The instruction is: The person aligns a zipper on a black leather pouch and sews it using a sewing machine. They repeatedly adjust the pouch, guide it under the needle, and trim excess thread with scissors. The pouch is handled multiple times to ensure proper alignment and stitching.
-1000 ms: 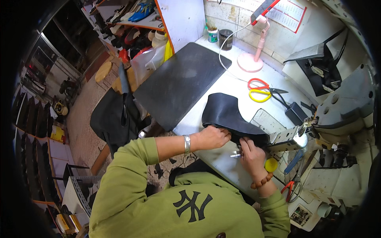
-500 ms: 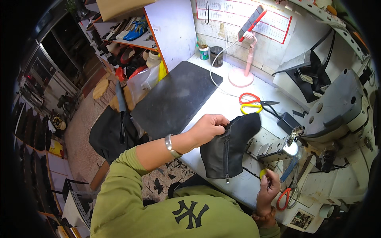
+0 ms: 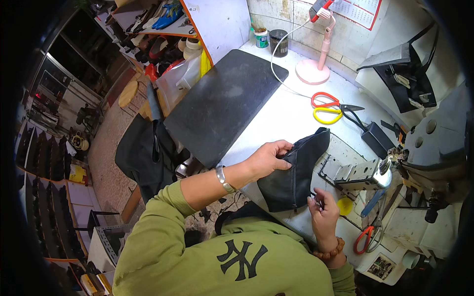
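Observation:
A black leather boot upper (image 3: 284, 185) with a zipper down its side is held up over the bench's front edge. My left hand (image 3: 269, 160) pinches its upper left edge between thumb and fingers. Close to the piece's lower right edge is my right hand (image 3: 323, 209), its fingers curled together. Something small and dark shows at those fingertips, too small to name. A round yellow piece (image 3: 345, 206) lies just right of that hand. Beyond it are the sewing machine's arm (image 3: 363, 173) and scissors with a red handle (image 3: 364, 240).
A black mat (image 3: 227, 106) covers the bench's left part. Scissors with red and yellow handles (image 3: 328, 109) lie behind the boot upper, near a pink stand (image 3: 314, 71). The sewing machine's head (image 3: 429, 138) stands at right. A black bag (image 3: 143, 158) hangs left of the bench.
My right hand has left the yellow piece and moved up and left to the boot upper's lower edge. The boot upper is tilted differently in my left hand. The view has shifted.

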The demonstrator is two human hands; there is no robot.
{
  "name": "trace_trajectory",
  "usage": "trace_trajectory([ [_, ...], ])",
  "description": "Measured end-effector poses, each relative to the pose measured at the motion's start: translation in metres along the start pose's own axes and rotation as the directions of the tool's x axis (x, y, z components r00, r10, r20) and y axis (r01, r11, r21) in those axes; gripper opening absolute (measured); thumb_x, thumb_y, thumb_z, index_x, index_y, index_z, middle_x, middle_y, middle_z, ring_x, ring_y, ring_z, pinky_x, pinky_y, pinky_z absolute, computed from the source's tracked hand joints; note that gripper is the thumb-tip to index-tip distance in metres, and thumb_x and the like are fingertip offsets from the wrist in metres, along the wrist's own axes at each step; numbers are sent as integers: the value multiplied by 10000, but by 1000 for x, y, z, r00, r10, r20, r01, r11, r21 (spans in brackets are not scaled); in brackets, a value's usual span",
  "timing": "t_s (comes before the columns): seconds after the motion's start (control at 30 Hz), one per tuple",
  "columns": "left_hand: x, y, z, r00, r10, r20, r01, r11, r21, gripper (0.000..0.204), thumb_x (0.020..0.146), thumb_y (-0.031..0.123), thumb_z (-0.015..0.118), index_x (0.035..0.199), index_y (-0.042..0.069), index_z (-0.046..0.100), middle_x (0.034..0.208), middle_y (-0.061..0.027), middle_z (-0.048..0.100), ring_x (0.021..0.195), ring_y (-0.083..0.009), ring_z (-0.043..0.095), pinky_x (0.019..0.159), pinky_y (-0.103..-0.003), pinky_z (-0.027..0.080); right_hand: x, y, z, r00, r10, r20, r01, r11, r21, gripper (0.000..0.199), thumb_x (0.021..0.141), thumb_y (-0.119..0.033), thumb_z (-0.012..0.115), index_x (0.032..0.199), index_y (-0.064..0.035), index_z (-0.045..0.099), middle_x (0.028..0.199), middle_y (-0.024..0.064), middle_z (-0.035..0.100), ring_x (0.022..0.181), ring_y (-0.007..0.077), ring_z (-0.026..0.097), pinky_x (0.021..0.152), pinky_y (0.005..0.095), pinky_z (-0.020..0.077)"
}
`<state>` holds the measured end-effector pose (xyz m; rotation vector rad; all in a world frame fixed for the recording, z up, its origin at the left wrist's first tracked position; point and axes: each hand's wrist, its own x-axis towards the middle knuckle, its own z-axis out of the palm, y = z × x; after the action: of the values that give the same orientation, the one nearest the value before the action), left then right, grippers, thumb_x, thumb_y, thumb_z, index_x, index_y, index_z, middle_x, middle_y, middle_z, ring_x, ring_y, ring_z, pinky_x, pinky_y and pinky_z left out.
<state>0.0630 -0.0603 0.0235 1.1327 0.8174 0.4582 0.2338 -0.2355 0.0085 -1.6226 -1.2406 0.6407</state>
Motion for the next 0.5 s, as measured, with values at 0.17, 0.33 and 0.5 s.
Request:
trace_trajectory([
  [0.17,-7,-14,10,998,-59,-8,59,997,-44,254,818,-50,655,1060,3,597,844,33,559,777,-55,529,734,-204,465,14,-11,5,995,-102,-11,101,994,-27,284,780,42,707,1051,0,634,777,107,562,646,194,545,595,288,463],
  [0.33,-15,-30,20,1000,-13,1,13,992,-126,78,894,21,630,958,44,593,824,44,598,761,-17,536,691,-186,463,34,-20,10,977,-211,35,212,977,-19,340,780,88,665,1100,-26,645,749,106,536,633,209,544,587,294,462],
  [0.5,-17,-36,20,998,58,-15,-59,993,-102,34,925,69,607,898,64,587,793,58,578,723,-9,496,640,-180,426,49,-20,18,961,-240,135,254,962,-95,373,768,80,660,1119,-45,657,741,121,554,618,238,564,579,310,468],
])
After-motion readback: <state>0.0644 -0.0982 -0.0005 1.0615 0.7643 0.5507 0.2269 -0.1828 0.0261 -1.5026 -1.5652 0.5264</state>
